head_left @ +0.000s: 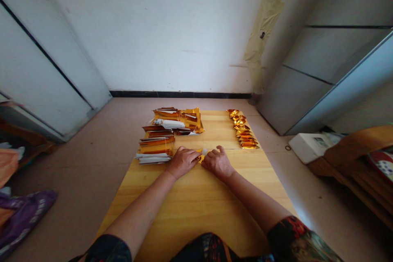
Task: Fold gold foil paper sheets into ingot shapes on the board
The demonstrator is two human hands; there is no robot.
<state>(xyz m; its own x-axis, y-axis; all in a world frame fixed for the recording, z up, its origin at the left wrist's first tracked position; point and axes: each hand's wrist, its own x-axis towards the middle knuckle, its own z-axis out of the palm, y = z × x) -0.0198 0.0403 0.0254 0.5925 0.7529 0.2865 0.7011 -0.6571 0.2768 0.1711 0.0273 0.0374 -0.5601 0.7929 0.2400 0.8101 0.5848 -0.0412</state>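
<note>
While a white plaster wall (pixel 153 28) fills the far side of the room, grey-white panels (pixel 325 65) stand to the right and a purple bag (pixel 26 217) lies on the tiled floor (pixel 76 163) to the left. A long wooden surface (pixel 196 217) runs out from the person towards the wall. On its far left lie untidy stacks of gold-and-white foil strips (pixel 156 147), and on its far right a neat overlapping row of folded gold foil shapes (pixel 243 131) (these catch the light more sharply than the flat strips). The left hand (pixel 182 162) and right hand (pixel 217 163) meet near the middle, just beside the nearest stack, with a small gold foil piece (pixel 202 155) between them on the surface. The left fingers (pixel 193 156) and right fingers (pixel 211 151) close on it from either side, pinching rather than clenching. Too firm a pinch could crease or tear the thin foil, and a careless sweep of the left hand could topple the loose stack.
</note>
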